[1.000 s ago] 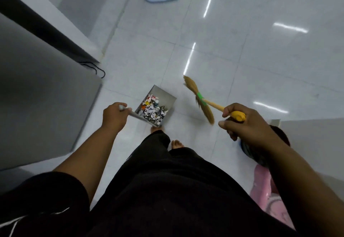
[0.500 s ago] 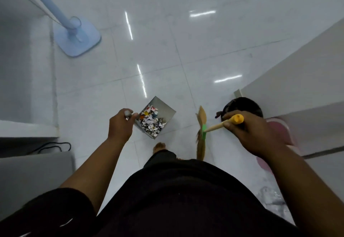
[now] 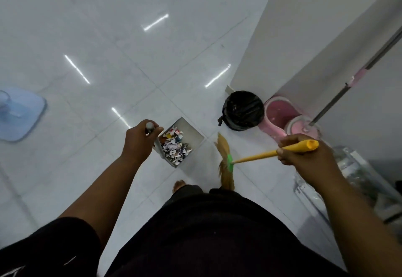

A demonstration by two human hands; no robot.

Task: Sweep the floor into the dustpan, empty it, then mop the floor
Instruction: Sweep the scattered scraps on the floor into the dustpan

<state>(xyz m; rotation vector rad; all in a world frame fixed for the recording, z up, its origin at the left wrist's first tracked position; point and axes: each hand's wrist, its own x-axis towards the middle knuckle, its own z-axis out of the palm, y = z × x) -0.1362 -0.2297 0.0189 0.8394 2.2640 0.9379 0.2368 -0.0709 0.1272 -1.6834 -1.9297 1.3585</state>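
My left hand [image 3: 139, 144] grips the grey handle of a metal dustpan [image 3: 191, 134], held above the white tiled floor [image 3: 130, 37]. A heap of coloured paper scraps [image 3: 175, 146] lies in the pan. My right hand [image 3: 304, 159] grips the yellow handle of a straw broom [image 3: 225, 163], whose bristles hang down beside my leg. A black-lined waste bin [image 3: 242, 110] stands open on the floor, just right of the dustpan. Behind the bin sits a pink mop bucket [image 3: 280, 115], with the mop pole [image 3: 352, 78] leaning up against the wall.
A pale blue stand base [image 3: 20, 117] sits on the floor at the far left. A white wall corner [image 3: 272, 37] rises behind the bin. Clear plastic items [image 3: 356, 174] lie at the right, beneath my right arm. My bare foot [image 3: 179, 184] shows below the dustpan.
The view has swung right, so the bin and pink mop bucket now show in full and the blue base has slid to the left edge. Both hands keep their hold.
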